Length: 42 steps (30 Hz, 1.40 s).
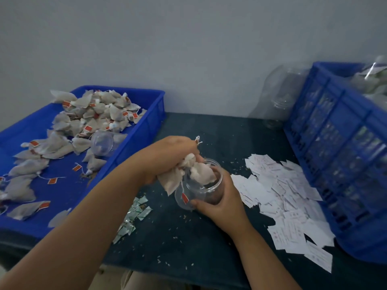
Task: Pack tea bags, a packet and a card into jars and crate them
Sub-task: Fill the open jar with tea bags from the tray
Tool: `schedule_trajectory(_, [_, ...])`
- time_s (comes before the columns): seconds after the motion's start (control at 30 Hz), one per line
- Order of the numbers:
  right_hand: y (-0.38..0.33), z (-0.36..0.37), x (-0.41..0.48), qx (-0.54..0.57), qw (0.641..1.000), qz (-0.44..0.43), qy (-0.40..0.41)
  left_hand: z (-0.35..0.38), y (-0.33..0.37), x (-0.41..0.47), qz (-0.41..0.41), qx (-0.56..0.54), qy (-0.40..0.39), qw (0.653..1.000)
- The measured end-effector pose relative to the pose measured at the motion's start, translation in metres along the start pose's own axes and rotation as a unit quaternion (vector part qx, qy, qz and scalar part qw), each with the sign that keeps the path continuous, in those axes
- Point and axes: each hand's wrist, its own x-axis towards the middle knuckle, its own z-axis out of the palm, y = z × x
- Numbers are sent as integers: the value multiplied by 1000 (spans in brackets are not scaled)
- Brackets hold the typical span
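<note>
My left hand [167,155] grips a bunch of tea bags [184,174] and holds them at the mouth of a clear plastic jar [201,189]. One bag hangs partly inside the jar, and a red tag dangles down its outer side. My right hand [219,201] grips the jar from the right, tilting it above the dark table. Small green-white packets [134,216] lie just left of the jar. A heap of white cards [289,208] lies to its right.
A blue tray [146,130] at the left holds many loose tea bags [94,116] and a small clear cup [103,143]. A tall blue crate [339,147] with filled jars stands at the right. Empty clear jars [280,97] stand by the wall.
</note>
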Motion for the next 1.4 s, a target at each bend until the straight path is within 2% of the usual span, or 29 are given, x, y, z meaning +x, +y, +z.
schedule_trajectory(0.23, [-2,-1,-1,-20,1000,10,6,7,10,1,91,-56,71,992])
schedule_trajectory(0.37, [-2,-1,-1,1,1000,12,0,4,13,4,43,89,31,995])
schedule_trajectory(0.47, [-1,-1,0,1,1000,14,0,9,12,5,87,155,72,981])
schedule_trajectory(0.53, [-1,-1,0,0,1000,16,-1,12,15,3,146,104,120,976])
schedule_trajectory(0.63, [2,0,0,0,1000,22,-3,13,22,2,202,-56,153,966])
schedule_trajectory(0.73, [4,0,0,8,1000,27,-6,16,21,5,219,-76,195,953])
schedule_trajectory(0.83, [2,0,0,18,1000,25,2,20,10,7,224,39,154,962])
schedule_trajectory(0.9, [0,0,1,23,999,21,7,22,1,8,213,167,115,956])
schedule_trajectory(0.97, [-1,1,1,21,1000,17,6,23,-5,9,197,226,92,950])
schedule_trajectory(1.03, [-1,1,2,23,1000,13,3,24,-8,11,200,223,105,948])
schedule_trajectory(1.13, [1,1,2,30,1000,11,1,23,-11,14,225,148,170,948])
schedule_trajectory(1.2, [2,1,2,35,999,11,1,22,-12,14,231,105,188,949])
schedule_trajectory(1.4, [-3,-1,2,35,999,4,11,29,-22,11,240,173,125,947])
